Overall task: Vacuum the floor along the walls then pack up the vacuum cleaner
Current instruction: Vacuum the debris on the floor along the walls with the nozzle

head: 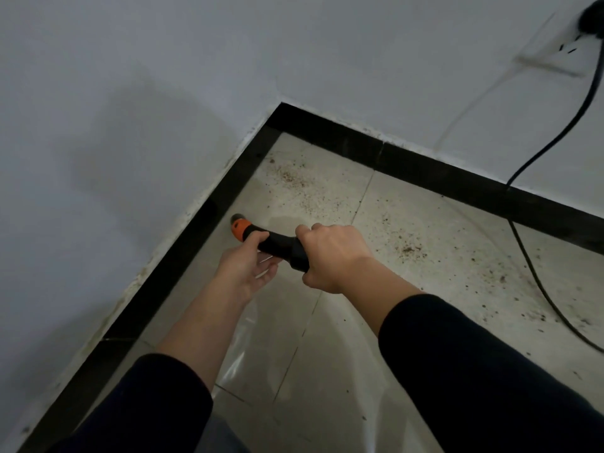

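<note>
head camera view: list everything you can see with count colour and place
black vacuum tube with orange tip: one, black and orange, tip at the floor by the left skirting
black power cord: one, black, from the socket down the wall and across the floor
white wall socket: one, white, top right, black plug in it
black skirting board: two runs, black, meeting in the corner
pale floor tiles: several, beige, from the corner toward the camera
brown dirt crumbs: many, brown, scattered near the corner and cord
left hand: one, holds the tube behind the orange tip
right hand: one, fingers wrapped round the tube farther back
dark sleeves: two, on the forearms
</note>
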`<action>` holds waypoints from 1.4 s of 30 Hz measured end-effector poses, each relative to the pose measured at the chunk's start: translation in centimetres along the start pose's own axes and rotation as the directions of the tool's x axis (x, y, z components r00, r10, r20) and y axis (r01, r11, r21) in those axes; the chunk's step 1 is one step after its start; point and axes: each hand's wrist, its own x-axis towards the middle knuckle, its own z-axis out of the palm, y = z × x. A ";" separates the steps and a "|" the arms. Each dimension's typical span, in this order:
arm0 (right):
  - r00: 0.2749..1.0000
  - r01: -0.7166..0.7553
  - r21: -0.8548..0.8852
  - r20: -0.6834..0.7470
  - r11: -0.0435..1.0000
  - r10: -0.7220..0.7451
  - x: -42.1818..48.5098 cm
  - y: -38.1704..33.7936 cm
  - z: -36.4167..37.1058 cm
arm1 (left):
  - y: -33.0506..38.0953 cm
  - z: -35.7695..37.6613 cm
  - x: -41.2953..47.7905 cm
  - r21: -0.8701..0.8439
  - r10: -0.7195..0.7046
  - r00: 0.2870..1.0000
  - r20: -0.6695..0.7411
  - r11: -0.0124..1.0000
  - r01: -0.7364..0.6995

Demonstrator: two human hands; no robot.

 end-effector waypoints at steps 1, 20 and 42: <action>1.000 0.005 -0.006 -0.003 1.000 -0.005 0.3 -0.1 -0.2 | 0.2 0.0 0.0 -0.011 -0.002 1.000 -0.007 1.000 0.002; 1.000 -0.016 0.063 0.020 0.998 0.015 1.3 1.8 0.5 | 2.2 3.0 0.1 0.052 -0.058 0.998 -0.013 0.997 0.059; 0.996 -0.047 0.024 0.071 0.999 0.045 0.1 4.4 1.5 | 0.7 4.7 1.3 0.084 -0.060 0.995 0.083 0.995 0.053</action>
